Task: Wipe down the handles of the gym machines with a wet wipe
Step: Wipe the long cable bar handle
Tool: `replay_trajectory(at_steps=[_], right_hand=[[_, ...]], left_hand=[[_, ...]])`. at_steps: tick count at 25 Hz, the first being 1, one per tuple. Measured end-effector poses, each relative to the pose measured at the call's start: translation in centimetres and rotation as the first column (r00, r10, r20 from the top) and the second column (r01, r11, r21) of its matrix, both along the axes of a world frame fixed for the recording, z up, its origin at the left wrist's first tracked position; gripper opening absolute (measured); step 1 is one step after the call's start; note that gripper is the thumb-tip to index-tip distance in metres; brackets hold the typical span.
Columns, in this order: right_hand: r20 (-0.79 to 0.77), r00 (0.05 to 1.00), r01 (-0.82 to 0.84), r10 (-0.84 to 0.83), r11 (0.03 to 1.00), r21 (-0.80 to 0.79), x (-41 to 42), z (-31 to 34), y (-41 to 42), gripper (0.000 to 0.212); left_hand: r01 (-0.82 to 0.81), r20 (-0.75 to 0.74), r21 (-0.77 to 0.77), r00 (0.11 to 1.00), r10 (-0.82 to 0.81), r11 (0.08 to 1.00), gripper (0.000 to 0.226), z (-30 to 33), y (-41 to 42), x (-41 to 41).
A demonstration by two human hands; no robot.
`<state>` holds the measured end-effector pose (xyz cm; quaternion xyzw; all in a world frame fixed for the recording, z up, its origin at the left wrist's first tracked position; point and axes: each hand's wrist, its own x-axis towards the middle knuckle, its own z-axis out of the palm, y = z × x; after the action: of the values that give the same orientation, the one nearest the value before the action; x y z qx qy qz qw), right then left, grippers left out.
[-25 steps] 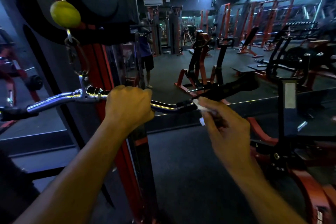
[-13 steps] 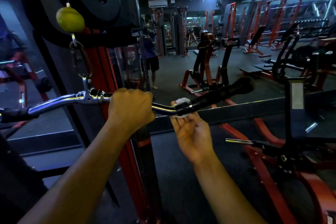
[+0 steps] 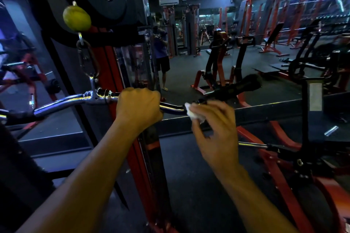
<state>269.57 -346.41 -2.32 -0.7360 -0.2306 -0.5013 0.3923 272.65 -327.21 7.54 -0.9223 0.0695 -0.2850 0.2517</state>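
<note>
A chrome pull-down bar [image 3: 62, 103] hangs across the centre of the view from a carabiner [image 3: 88, 61] under a yellow-green ball [image 3: 76, 18] at 11 o'clock. The left hand [image 3: 139, 107] is clenched around the bar near its middle. At 3 o'clock from it, the right hand [image 3: 214, 121] pinches a white wet wipe [image 3: 191, 110] against the bar, at the inner end of the black rubber grip [image 3: 236, 87].

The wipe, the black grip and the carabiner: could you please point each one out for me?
wipe [image 3: 192, 112], head view, on the white wad showing left of the right hand's fingers.
black grip [image 3: 239, 86], head view, on the middle of the rubber sleeve.
carabiner [image 3: 87, 60], head view, on its metal loop above the bar.
</note>
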Motion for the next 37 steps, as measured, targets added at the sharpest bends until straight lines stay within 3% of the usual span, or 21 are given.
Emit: replay_trajectory(at_steps=[3, 6, 8, 13, 16, 18, 20, 22, 24, 28, 32, 37], right_hand=[[0.138, 0.976, 0.208, -0.166, 0.896, -0.393, 3.4, 3.0, -0.6, 0.03], [0.211, 0.967, 0.243, -0.143, 0.77, -0.59, 4.8, 2.8, -4.1, 0.035], [0.253, 0.955, 0.28, -0.153, 0.747, -0.603, 4.7, 2.8, -7.4, 0.035], [0.19, 0.953, 0.295, -0.235, 0.855, -0.427, 3.3, 3.1, -10.0, 0.028], [0.14, 0.976, 0.216, -0.168, 0.832, -0.51, 2.2, 3.2, -8.3, 0.035], [0.138, 0.988, 0.144, -0.072, 0.765, -0.628, 1.7, 3.8, -6.9, 0.042], [0.116, 0.993, 0.098, -0.013, 0.636, -0.766, 1.4, 5.4, -5.6, 0.047], [-0.078, 0.995, -0.038, -0.057, 0.509, -0.86, 1.4, 7.1, -5.3, 0.046], [-0.202, 0.976, -0.139, -0.085, 0.469, -0.872, 1.9, 8.6, -6.8, 0.039], [-0.403, 0.913, -0.282, -0.058, 0.623, -0.73, 1.8, 11.1, -10.3, 0.025], [-0.418, 0.908, -0.288, -0.018, 0.699, -0.655, 0.9, 10.2, -11.1, 0.022], [-0.458, 0.889, -0.339, -0.011, 0.656, -0.674, 0.7, 7.6, -9.3, 0.017]], left_hand=[[-0.005, -0.002, 0.004, 1.0, 0.005, 1.0, 0.022, 0.3, -0.6, -0.4], [-0.011, 0.026, 0.017, 1.0, 0.011, 1.0, 0.024, 0.1, -1.0, -0.7], [-0.007, 0.022, 0.019, 1.0, 0.006, 1.0, 0.025, 0.0, -1.1, -0.6], [0.013, 0.007, 0.025, 1.0, -0.013, 1.0, 0.022, -0.2, -1.8, -0.4], [0.018, 0.024, 0.047, 1.0, -0.019, 0.999, 0.028, -0.3, -1.9, -0.6], [0.027, 0.017, 0.066, 0.999, -0.028, 0.997, 0.031, -0.3, -2.0, -1.0], [0.034, 0.018, 0.088, 0.999, -0.036, 0.996, 0.03, -0.2, -1.9, -1.5], [0.051, 0.012, 0.091, 0.999, -0.053, 0.994, 0.027, -0.2, -1.5, -1.8], [0.075, 0.013, 0.094, 0.997, -0.077, 0.993, 0.028, -0.6, -0.9, -1.4], [0.202, 0.118, 0.053, 0.971, -0.207, 0.978, 0.024, -1.8, 0.6, -0.2], [0.202, 0.136, 0.121, 0.966, -0.218, 0.972, 0.024, -2.4, 1.6, 0.3], [0.226, 0.105, 0.149, 0.964, -0.242, 0.963, 0.023, -2.7, 2.0, -0.3]])
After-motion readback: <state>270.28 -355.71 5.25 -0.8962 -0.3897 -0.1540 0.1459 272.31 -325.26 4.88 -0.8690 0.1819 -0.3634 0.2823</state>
